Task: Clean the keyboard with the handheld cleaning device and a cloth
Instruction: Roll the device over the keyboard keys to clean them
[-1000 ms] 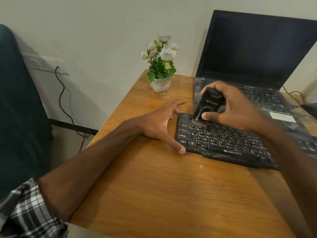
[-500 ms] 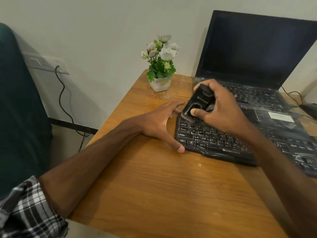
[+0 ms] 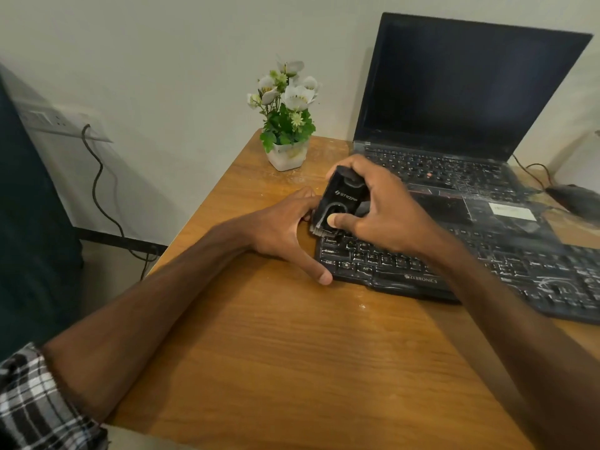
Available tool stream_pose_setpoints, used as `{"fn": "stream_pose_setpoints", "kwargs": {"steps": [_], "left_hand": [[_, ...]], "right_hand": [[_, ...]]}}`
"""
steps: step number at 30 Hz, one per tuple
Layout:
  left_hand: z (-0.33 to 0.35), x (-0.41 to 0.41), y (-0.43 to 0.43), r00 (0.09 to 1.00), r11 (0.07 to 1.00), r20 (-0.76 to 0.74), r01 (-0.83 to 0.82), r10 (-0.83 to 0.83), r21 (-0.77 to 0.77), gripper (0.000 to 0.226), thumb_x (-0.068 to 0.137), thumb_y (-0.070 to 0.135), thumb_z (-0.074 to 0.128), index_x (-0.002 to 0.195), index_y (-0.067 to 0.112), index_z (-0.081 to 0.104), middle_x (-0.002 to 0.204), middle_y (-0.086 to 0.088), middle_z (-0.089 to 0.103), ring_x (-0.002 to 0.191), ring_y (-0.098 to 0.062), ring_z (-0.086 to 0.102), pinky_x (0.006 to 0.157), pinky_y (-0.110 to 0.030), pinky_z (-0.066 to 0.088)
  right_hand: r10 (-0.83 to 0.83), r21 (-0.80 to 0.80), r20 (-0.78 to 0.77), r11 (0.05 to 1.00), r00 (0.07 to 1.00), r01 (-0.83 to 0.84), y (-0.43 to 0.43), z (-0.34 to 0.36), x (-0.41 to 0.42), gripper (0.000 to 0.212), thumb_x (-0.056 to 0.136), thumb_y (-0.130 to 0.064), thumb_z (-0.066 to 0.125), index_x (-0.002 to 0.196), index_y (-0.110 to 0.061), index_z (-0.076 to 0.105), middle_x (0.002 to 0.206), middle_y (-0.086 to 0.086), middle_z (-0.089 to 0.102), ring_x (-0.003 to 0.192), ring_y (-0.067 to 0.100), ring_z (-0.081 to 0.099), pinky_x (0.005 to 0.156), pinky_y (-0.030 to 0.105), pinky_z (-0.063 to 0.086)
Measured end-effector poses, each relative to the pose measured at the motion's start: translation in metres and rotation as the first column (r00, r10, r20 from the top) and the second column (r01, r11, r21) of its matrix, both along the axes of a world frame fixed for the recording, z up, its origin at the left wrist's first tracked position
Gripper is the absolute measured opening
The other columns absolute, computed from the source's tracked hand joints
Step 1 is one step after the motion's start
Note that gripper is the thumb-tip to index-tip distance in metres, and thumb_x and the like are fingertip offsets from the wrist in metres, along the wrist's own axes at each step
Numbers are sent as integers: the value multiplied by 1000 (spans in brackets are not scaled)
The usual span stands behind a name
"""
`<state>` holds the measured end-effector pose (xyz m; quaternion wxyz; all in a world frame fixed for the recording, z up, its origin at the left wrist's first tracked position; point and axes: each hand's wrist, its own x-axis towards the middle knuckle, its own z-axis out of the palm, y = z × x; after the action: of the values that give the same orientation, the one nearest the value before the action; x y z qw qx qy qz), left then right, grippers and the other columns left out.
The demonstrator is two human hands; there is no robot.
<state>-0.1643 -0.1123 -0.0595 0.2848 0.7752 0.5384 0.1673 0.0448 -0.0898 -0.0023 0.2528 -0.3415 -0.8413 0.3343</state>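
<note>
Our right hand (image 3: 380,209) has its grip wrapped around the cleaning device (image 3: 339,203), bristles on the keyboard (image 3: 422,264) at its upper-left corner, mid-frame. Our left hand (image 3: 285,232), splayed open, braces the edge. We should keep strokes short and light.

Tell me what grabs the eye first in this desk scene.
The right hand presses a black handheld brush cleaner onto the far-left corner of the dusty black keyboard, while the left hand braces that end. Behind, an open laptop and a small white-flowered pot plant stand by the wall.
</note>
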Motion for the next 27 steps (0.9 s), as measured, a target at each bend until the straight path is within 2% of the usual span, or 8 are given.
{"fn": "stream_pose_setpoints", "kwargs": {"steps": [7, 10, 13, 17, 20, 22, 25, 27], "left_hand": [[-3, -1, 3, 1000, 1000, 13, 14, -15, 22, 122, 43, 81, 89, 148, 40, 43, 141, 14, 41, 132, -10, 42, 115, -41, 43], [-5, -1, 3, 1000, 999, 15, 26, -26, 34, 128, 43, 83, 88, 153, 41, 37, 150, 14, 37, 138, -10, 39, 116, -41, 42], [-4, 0, 1, 1000, 1000, 21, 9, -9, 11, 127, 43, 81, 88, 152, 38, 39, 140, 17, 40, 129, -2, 41, 114, -37, 43], [-6, -1, 3, 998, 999, 52, 24, -26, 26, 130, 47, 75, 93, 155, 38, 31, 153, 14, 36, 139, -11, 39, 118, -43, 41], [-5, -1, 2, 991, 999, 125, 41, -43, 15, 133, 49, 67, 97, 157, 36, 26, 157, 15, 36, 142, -9, 40, 120, -42, 39], [-6, -1, 4, 991, 999, 126, 46, -49, 29, 131, 49, 67, 98, 155, 35, 28, 155, 15, 38, 141, -9, 42, 119, -41, 41], [-8, -3, 6, 996, 999, 87, 23, -26, 31, 127, 45, 76, 94, 151, 37, 35, 148, 14, 42, 136, -10, 45, 114, -41, 45], [-7, -3, 5, 999, 1000, 42, 13, -14, 18, 121, 46, 78, 90, 148, 36, 41, 136, 17, 44, 126, -2, 45, 107, -32, 45]], "right_hand": [[61, 64, 271, 995, 961, -81, 11, 21, 1, 59, 77, -9, 82, 126, -17, 50, 112, -1, 62, 100, 17, 65, 79, 37, 62], [89, 144, 467, 974, 880, -175, 15, 36, -3, 59, 79, -13, 81, 127, -15, 47, 110, 0, 60, 94, 13, 63, 78, 32, 60], [100, 134, 610, 965, 786, -226, 20, 57, -8, 56, 80, -13, 79, 127, -12, 47, 110, 4, 60, 98, 17, 62, 83, 30, 58], [80, 183, 459, 966, 885, -182, 20, 63, -19, 51, 76, -11, 81, 115, -19, 49, 101, -1, 61, 92, 15, 63, 74, 26, 57], [76, 163, 350, 976, 933, -141, 13, 46, -25, 55, 75, -11, 82, 119, -19, 50, 106, -2, 61, 96, 13, 63, 79, 31, 60], [84, 159, 328, 977, 941, -142, 10, 33, -23, 57, 75, -9, 81, 122, -16, 50, 108, -1, 61, 98, 15, 64, 79, 33, 61], [68, 122, 304, 986, 950, -110, 12, 26, -12, 57, 77, -7, 81, 122, -18, 49, 108, -5, 60, 98, 13, 64, 69, 22, 58], [60, 87, 313, 992, 948, -91, 15, 26, -3, 58, 77, -7, 81, 125, -17, 50, 111, -3, 61, 100, 14, 65, 71, 22, 57]]}}
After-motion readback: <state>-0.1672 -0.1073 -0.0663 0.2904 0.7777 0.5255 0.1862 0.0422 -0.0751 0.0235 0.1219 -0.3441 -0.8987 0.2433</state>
